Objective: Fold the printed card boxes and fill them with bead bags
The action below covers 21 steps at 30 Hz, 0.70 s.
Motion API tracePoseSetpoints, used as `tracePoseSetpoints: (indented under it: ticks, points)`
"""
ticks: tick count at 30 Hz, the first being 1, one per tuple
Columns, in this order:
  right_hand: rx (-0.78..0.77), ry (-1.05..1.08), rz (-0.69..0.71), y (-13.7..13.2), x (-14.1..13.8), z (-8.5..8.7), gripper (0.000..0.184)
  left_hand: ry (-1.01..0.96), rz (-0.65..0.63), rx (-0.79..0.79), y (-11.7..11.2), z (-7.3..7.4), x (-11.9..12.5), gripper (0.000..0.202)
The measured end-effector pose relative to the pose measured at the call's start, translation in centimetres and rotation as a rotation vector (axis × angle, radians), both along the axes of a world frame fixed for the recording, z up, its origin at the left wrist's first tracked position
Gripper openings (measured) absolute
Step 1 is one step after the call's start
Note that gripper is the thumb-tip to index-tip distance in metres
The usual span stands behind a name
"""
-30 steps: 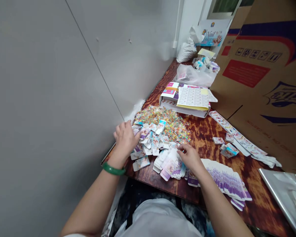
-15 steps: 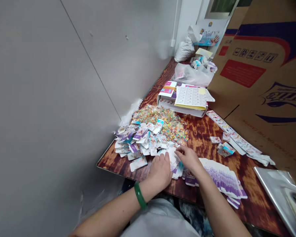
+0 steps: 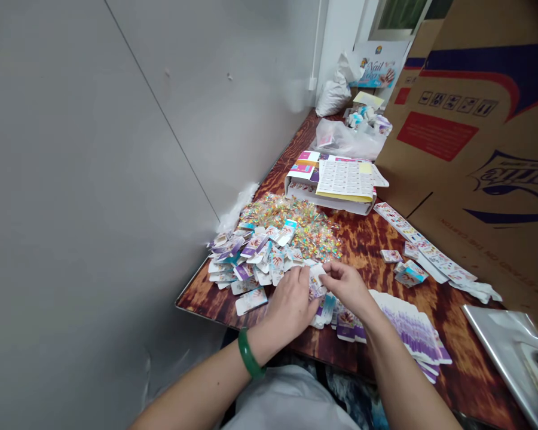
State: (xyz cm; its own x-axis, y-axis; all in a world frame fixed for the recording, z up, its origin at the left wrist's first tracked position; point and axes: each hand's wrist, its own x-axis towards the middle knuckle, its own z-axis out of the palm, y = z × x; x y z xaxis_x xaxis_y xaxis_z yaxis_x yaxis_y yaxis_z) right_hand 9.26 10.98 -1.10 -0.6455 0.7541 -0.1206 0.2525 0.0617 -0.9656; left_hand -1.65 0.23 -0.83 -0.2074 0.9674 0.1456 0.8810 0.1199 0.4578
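Between my two hands is a small printed card box (image 3: 316,280), white with a picture on its face. My left hand (image 3: 291,301), with a green bangle on its wrist, is closed around the box's left side. The fingers of my right hand (image 3: 347,288) pinch its right edge. Left of my hands lies a heap of similar small boxes (image 3: 255,254), purple, blue and white. Under and beside my right forearm spreads a fanned row of flat purple-and-white boxes (image 3: 406,322). Some blue-and-white ones (image 3: 326,309) lie just below my hands.
Behind the heap lies a pile of tiny colourful packets (image 3: 296,221). Farther back are a carton with printed sheets (image 3: 345,179) and a plastic bag (image 3: 349,137). A big cardboard box (image 3: 475,149) stands at right, near sticker strips (image 3: 424,242) and a silver pouch (image 3: 506,340).
The small box between my hands has been raised and turned, so its printed face now shows. My left hand has shifted slightly up; the heap stays as it was.
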Motion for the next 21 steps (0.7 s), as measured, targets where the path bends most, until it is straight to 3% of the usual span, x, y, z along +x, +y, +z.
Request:
tracePoseSetpoints:
  ticks: [5,9,12,15,18,21]
  points:
    - [0.092,-0.045,0.03,0.3,0.4,0.9,0.011,-0.099,-0.067,0.063,0.3,-0.1,0.0,0.05]
    - [0.072,0.043,-0.019,0.2,0.2,1.1,0.021,-0.217,0.034,0.07,1.0,0.8,-0.4,0.036]
    - [-0.036,0.227,-0.014,-0.4,-0.3,1.0,0.029,-0.412,0.12,0.122,1.8,1.4,-0.8,0.028]
    - [-0.109,0.366,-0.142,-0.7,-0.7,0.9,0.041,-0.701,0.055,0.146,2.4,1.3,-1.2,0.027]
    - [-0.075,0.468,-0.238,-0.7,-0.7,0.9,0.043,-1.023,-0.009,0.147,2.6,1.2,-1.4,0.045]
    - [-0.001,0.455,-0.261,-0.5,-0.4,0.9,0.034,-1.177,-0.082,0.15,2.7,1.5,-1.8,0.054]
